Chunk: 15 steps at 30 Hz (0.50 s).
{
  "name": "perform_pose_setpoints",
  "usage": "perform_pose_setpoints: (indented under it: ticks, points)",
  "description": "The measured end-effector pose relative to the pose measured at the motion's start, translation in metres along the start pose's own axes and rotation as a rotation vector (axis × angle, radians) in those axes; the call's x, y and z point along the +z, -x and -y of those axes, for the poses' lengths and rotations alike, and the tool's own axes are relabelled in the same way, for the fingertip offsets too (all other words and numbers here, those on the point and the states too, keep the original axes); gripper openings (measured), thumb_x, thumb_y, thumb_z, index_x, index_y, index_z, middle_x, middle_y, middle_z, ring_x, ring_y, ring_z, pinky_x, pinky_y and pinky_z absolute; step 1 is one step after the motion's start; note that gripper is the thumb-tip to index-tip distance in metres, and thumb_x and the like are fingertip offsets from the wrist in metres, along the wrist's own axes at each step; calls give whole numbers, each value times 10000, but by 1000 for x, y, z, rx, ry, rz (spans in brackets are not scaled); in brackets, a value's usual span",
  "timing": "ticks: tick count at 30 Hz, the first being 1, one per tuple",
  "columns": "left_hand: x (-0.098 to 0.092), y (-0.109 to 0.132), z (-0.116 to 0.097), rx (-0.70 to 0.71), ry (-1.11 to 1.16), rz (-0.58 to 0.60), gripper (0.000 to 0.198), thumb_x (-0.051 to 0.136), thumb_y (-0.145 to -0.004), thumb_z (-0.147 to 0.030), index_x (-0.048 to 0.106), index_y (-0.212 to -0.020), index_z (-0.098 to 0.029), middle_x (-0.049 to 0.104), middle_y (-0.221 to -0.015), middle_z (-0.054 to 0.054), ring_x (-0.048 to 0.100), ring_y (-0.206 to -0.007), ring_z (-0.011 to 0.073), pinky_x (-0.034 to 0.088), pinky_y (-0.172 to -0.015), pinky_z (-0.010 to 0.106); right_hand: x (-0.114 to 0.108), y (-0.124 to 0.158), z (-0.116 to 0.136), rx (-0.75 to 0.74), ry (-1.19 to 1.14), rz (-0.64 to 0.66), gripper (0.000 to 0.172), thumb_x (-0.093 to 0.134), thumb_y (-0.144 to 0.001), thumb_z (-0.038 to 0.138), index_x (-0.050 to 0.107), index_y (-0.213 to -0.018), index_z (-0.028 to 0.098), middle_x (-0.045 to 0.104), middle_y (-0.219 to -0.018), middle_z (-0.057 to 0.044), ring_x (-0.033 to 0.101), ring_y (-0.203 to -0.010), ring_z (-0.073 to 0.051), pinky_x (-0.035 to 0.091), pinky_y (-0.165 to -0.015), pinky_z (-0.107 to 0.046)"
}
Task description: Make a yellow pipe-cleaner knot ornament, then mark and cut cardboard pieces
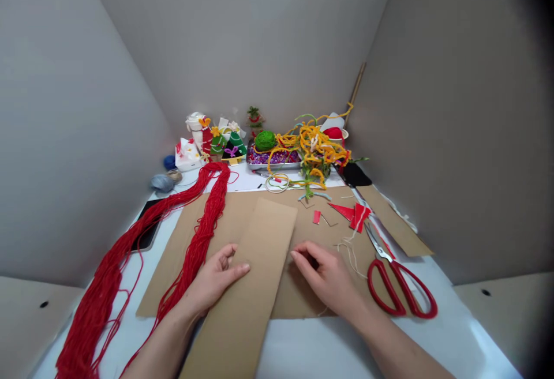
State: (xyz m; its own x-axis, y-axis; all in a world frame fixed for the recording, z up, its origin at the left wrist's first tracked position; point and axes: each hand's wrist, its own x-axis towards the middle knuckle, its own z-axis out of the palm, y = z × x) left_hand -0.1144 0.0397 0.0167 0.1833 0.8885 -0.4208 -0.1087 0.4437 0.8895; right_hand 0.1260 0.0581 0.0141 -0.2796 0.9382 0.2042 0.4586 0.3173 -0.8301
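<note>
A long brown cardboard strip (255,269) slants across the middle of the table, its lower end running out of view. My left hand (219,275) grips its left edge, thumb on top and fingers curled at the side. Just off the strip's right edge, my right hand (324,272) is closed in a pinch; whatever its fingertips hold, if anything, is hidden. To the left, a thick skein of red yarn (203,235) loops down past my left forearm. Beneath the strip lies a large cardboard sheet (173,286). Red-handled scissors (396,281) rest right of my right hand.
Red scraps (358,217) and white thread (352,255) lie near the scissors. Tangled yellow yarn (318,148), a tray of purple beads (270,167) and small craft figures (216,143) line the back. A phone (149,232) sits under the red yarn. Grey partitions (259,38) enclose the table.
</note>
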Motion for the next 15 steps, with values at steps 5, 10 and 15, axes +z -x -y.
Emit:
perform_pose_setpoints:
  ticks: [5,10,15]
  points:
    - [-3,-2,2,3,54,38,350,700,-751,-295,528,-1044,-211,642,-1185,91,654,-1004,243,515,-871,374,-1,1,-3,2,3,13,158,474,-909,300,580,-818,226,627,-712,9,568,-649,-140,414,-621,-241]
    - [-4,-3,2,-13,51,44,342,695,-758,-284,530,-1048,-206,639,-1188,94,645,-1023,252,519,-867,377,-1,2,-3,-17,10,26,143,482,-906,289,579,-820,228,628,-710,7,567,-640,-141,414,-617,-239]
    - [-7,-3,6,-25,14,-7,375,708,-744,-300,544,-1072,-221,615,-1237,78,611,-1089,244,510,-884,334,0,1,-4,-4,17,43,135,480,-907,287,581,-834,235,634,-725,2,570,-649,-148,419,-621,-243]
